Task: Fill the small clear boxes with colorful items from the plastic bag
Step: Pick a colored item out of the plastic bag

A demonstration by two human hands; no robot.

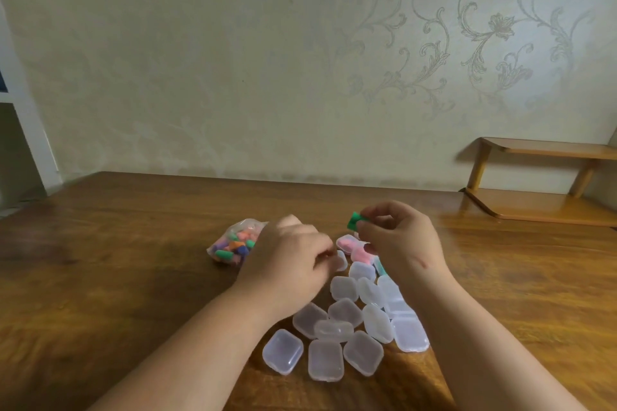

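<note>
A clear plastic bag (233,243) of colorful items lies on the wooden table (133,260), partly behind my left hand (287,260). My right hand (400,237) pinches a green item (353,221) above the far end of the box pile. My left hand's fingers curl around a small clear box (341,260) at the pile's far edge. Several small clear boxes (347,330) lie closed in a heap between my forearms. Two boxes with pink items (347,242) sit under my right hand.
A low wooden shelf (541,183) stands at the table's back right against the patterned wall. A white door frame (30,130) shows at the far left.
</note>
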